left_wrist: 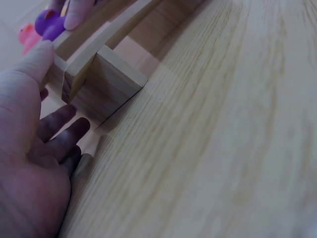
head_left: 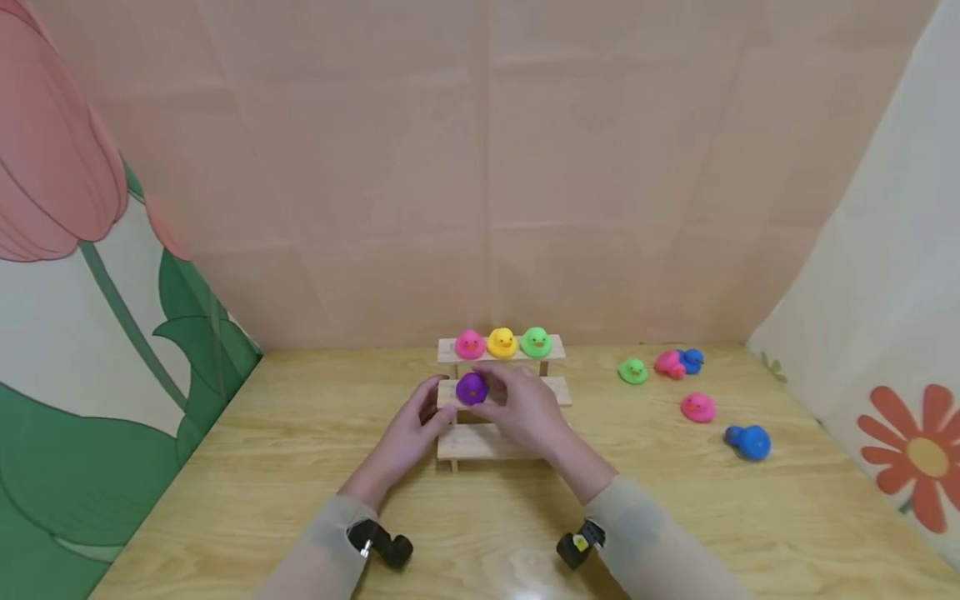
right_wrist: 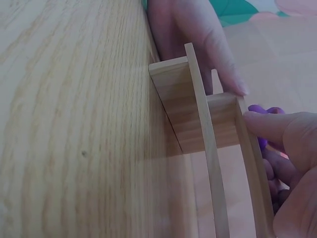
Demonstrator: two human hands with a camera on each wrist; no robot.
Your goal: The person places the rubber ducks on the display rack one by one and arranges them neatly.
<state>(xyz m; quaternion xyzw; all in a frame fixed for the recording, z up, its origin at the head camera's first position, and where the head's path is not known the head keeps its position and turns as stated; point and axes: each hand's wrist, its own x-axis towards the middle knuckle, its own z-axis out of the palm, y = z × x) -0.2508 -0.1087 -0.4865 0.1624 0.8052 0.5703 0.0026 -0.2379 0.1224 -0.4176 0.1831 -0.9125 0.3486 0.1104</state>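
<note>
- Evidently, in the head view, the right hand (head_left: 525, 408) pinches a small purple toy duck (head_left: 471, 389) between thumb and fingers, little wider than the duck, at the left end of the middle shelf of a stepped, pale wooden stand (head_left: 480, 442), presumably to control its placement.
- Same view: the left hand (head_left: 411, 429) stands half-spread at the stand's left end, apparently as a brace; it has hold of no duck. The right forearm covers part of the lowest shelf.
- Left wrist view: the left thumb meets the shelf corner; the other fingers bend loosely beside the end panel. The right hand is cut off.
- Right wrist view: thumb and shelf hide most of the duck; exact finger contact cannot be confirmed.
</note>
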